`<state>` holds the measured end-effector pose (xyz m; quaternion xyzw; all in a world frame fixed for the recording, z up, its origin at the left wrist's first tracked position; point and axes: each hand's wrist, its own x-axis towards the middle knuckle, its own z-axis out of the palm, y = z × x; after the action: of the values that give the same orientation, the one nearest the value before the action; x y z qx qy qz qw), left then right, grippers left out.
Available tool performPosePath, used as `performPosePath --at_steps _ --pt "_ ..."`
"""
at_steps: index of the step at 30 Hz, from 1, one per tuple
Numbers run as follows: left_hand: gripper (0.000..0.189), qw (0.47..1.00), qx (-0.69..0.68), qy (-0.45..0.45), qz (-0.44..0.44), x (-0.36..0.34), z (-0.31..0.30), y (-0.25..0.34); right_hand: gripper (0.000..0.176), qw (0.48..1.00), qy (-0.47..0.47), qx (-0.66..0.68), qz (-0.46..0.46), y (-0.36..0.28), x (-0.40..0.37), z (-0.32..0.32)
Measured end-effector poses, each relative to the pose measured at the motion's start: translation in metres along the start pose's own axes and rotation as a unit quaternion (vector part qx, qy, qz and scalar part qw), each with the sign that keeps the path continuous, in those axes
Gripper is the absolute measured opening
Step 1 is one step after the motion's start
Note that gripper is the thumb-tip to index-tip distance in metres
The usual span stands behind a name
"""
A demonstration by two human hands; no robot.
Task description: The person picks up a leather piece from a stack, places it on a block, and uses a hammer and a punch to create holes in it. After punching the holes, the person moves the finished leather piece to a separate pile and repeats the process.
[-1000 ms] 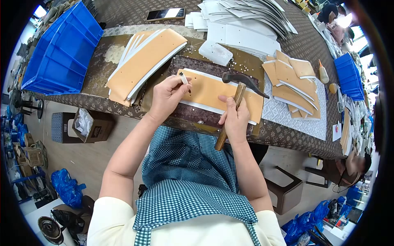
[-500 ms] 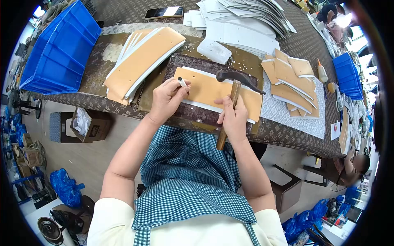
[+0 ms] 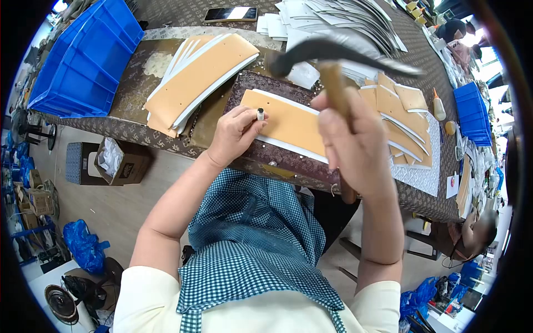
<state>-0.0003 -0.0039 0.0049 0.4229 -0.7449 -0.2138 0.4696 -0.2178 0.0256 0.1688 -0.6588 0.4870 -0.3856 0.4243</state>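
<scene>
My left hand (image 3: 237, 134) pinches a short metal punch (image 3: 260, 114) with a dark top, held upright on a tan, white-backed curved panel (image 3: 291, 121). Two small dark holes or marks show near the panel's left end. Wrapped round a wooden handle, my right hand (image 3: 358, 141) holds a hammer (image 3: 335, 77) raised above the panel's right side. The hammer's dark curved head is blurred by motion and hides part of the table. Beneath the panel lies a worn dark board (image 3: 244, 83). The punch's lower tip is hidden by my fingers.
A stack of tan panels (image 3: 205, 75) lies left, beside a blue crate (image 3: 83, 61). More cut tan pieces (image 3: 408, 119) lie at right on patterned paper. White sheets (image 3: 355, 28), a phone (image 3: 231, 14) and a glue bottle (image 3: 438, 106) are farther off. A person sits at far right.
My right hand has lifted the hammer from low over the panel, up and to the right. The punch in my left hand now stands more upright on the panel. The view has shifted slightly.
</scene>
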Motion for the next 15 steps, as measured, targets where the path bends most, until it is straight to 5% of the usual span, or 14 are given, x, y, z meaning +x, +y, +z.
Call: performPosePath --at_steps 2,6,8,9,10,13,15 --pt "0.010 1.000 0.007 0.005 0.014 0.001 0.000 -0.001 0.025 0.986 0.058 0.053 -0.145 -0.045 0.007 -0.004" --pt "0.010 1.000 0.006 0.011 0.015 0.003 -0.001 0.003 0.030 0.963 0.087 0.053 -0.250 -0.049 0.012 0.004" --pt "0.011 1.000 -0.001 0.010 0.005 0.003 0.000 0.004 0.024 0.988 0.009 -0.124 -0.095 -0.026 0.006 0.009" --pt "0.011 1.000 -0.004 0.007 0.000 0.002 -0.001 0.004 0.023 0.956 -0.103 -0.272 -0.050 -0.005 0.011 0.011" --pt "0.011 1.000 0.013 -0.005 -0.006 0.000 -0.002 0.003 0.022 0.947 -0.115 -0.298 -0.027 0.006 0.012 0.020" --pt "0.010 1.000 0.006 0.000 -0.007 0.002 -0.001 0.004 0.021 0.953 -0.119 -0.275 0.047 -0.015 0.006 0.002" --pt "0.009 1.000 -0.004 0.004 -0.007 0.003 -0.001 0.004 0.023 0.980 -0.061 -0.183 -0.042 -0.036 0.006 -0.007"
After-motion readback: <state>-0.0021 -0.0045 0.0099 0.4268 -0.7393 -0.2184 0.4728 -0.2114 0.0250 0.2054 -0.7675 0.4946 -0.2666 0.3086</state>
